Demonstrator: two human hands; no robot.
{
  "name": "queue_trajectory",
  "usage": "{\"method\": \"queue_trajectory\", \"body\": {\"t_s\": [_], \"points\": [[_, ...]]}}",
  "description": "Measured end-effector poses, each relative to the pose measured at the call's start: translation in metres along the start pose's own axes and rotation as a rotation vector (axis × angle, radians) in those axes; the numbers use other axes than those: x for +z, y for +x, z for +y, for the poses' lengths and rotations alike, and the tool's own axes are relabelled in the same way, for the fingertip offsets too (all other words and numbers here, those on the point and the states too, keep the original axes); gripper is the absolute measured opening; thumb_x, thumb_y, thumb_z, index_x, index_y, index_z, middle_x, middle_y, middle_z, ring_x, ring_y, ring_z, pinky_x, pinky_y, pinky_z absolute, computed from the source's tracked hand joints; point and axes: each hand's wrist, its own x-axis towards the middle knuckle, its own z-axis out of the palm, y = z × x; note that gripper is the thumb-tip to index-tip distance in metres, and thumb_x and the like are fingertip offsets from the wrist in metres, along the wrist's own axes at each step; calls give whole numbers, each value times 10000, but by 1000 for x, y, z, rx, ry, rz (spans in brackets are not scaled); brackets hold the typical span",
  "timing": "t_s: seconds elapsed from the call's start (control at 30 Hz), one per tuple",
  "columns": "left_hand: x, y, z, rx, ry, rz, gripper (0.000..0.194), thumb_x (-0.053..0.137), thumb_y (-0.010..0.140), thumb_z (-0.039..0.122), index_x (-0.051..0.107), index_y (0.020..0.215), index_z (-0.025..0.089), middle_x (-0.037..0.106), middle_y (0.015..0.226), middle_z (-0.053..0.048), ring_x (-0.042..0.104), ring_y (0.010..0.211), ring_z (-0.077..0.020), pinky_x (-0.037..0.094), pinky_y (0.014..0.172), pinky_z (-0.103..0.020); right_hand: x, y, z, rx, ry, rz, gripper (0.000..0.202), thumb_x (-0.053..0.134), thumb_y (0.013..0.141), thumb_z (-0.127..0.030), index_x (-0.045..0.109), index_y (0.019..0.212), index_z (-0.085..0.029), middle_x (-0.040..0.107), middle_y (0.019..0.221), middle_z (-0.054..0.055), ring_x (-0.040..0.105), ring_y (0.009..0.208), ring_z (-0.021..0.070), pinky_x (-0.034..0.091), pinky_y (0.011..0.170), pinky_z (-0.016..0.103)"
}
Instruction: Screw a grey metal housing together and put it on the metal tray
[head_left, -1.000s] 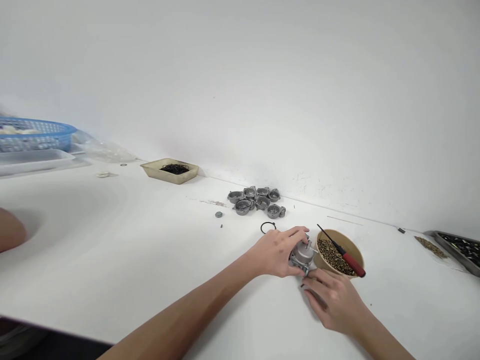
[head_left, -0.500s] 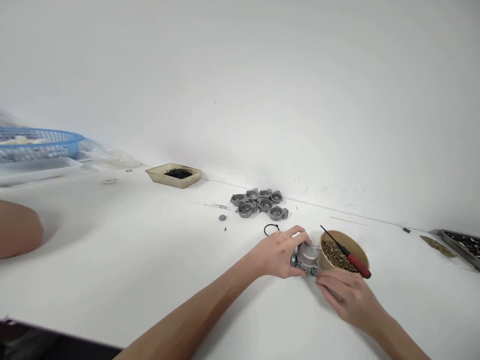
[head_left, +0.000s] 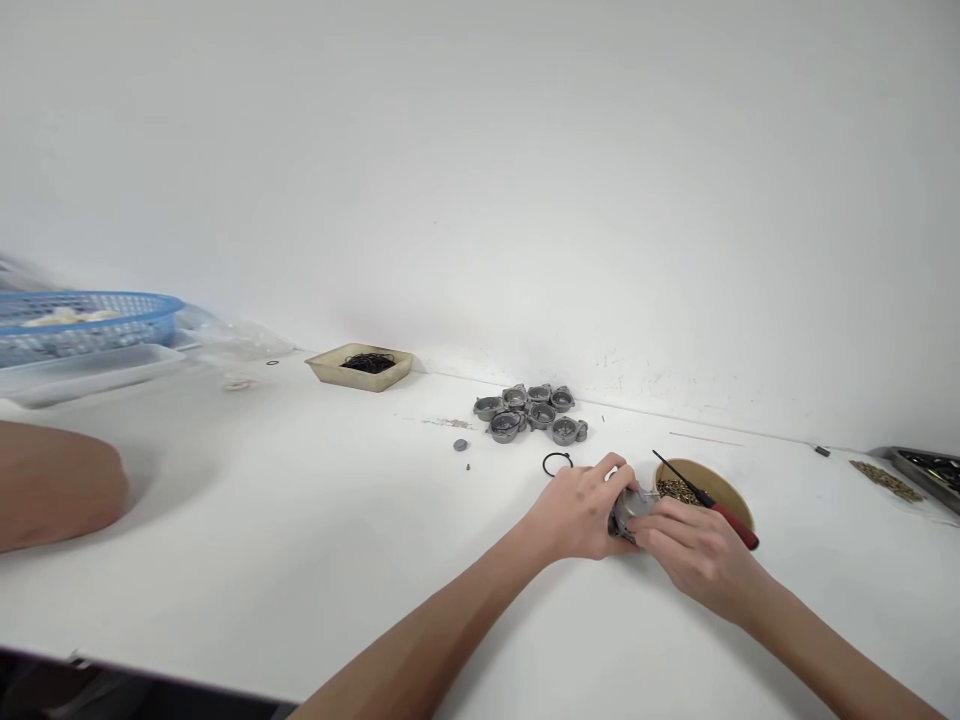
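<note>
— Grey cast metal, that small carburetor-like part (head_left: pixel 628 507): we have it pinched between both hands. Our left hand (head_left: pixel 576 510) closes on it from its left side, our right hand (head_left: pixel 694 553) curls over it from the right and front, so the part lies between our fingertips.

— Which hand is nearer?

— Both touch it; its long axis we cannot tell, our fingers cover most of it. Just right of our right hand stands the paper bowl of brass screws (head_left: pixel 711 487), with the red-handled screwdriver (head_left: pixel 712 502) across its rim.

— And against half a second ago?

— Our right hand has come up from the table onto the part, hiding its top.
</note>
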Motion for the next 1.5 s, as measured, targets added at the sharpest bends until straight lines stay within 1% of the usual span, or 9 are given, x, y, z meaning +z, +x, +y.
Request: {"method": "queue_trajectory", "body": {"t_s": [0.33, 0.57, 0.73, 0.9, 0.97, 1.07, 1.2, 1.37, 1.5], "points": [[-2, 1, 1, 5, 9, 13, 517, 736, 820, 571, 561, 1165, 227, 685, 1213, -12, 604, 605, -143, 317, 474, -303, 2, 2, 2, -49, -69, -68, 389, 408, 977, 92, 627, 808, -180, 687, 697, 3, 605, 625, 131, 428, 518, 251], [-4, 0, 1, 31, -14, -2, 474, 725, 788, 413, 549, 1177, 207, 681, 1215, -37, 635, 644, -161, 402, 512, -302, 11, -3, -10, -81, -140, -10, 350, 429, 892, 110, 593, 786, -181, 820, 931, 72, 600, 558, 138, 450, 497, 286], [-4, 0, -2, 31, -52, -25, 546, 760, 776, 460, 542, 1215, 217, 674, 1265, -29, 655, 675, -167, 433, 542, -306, -5, -8, -10, -56, -117, 94, 301, 486, 872, 76, 528, 761, -200, 838, 1045, 75, 576, 486, 96, 452, 483, 263], [-7, -1, -4, 64, -57, -59, 575, 692, 732, 263, 527, 1282, 229, 605, 1456, -35, 659, 714, -166, 391, 507, -306, -31, -30, 10, 307, -399, 206, 189, 554, 945, -33, 622, 900, -203, 768, 765, -16, 654, 534, 90, 486, 517, 196], [-9, -1, -3, 66, -62, -70, 611, 649, 697, 168, 528, 1291, 241, 580, 1493, -29, 661, 731, -163, 376, 500, -301, -34, -43, 17, 487, -544, 151, 88, 588, 986, -197, 659, 936, -215, 748, 754, -13, 661, 541, 117, 429, 444, 206], [-12, 0, -2, 46, -146, -111, 619, 623, 676, 100, 533, 1269, 257, 650, 1376, -5, 674, 787, -170, 419, 567, -284, -34, -62, 22, 659, -498, -61, 183, 637, 966, -425, 694, 992, -254, 761, 808, -1, 722, 624, 176, 414, 391, 207], [-15, 0, 0, -40, -281, -193, 506, 625, 802, 159, 523, 1277, 300, 710, 994, 34, 688, 937, -234, 497, 805, -310, -37, -73, 26, 731, -391, -168, 128, 642, 958, -393, 709, 969, -284, 785, 873, 8, 729, 614, 189, 444, 373, 221], [-13, 0, 0, -87, -380, -205, 493, 775, 851, 409, 526, 1269, 326, 736, 1121, 24, 695, 1023, -271, 501, 914, -368, -41, -74, 35, 728, -300, -198, 30, 686, 930, -303, 713, 925, -291, 785, 741, -26, 692, 480, 179, 404, 329, 218], [-10, 0, -1, -95, -359, -191, 481, 792, 862, 457, 548, 1254, 323, 746, 1140, 29, 703, 1018, -255, 501, 906, -351, -39, -70, 38, 720, -216, -207, 82, 675, 879, -221, 722, 881, -288, 749, 621, -53, 662, 417, 176, 382, 345, 226]]}}
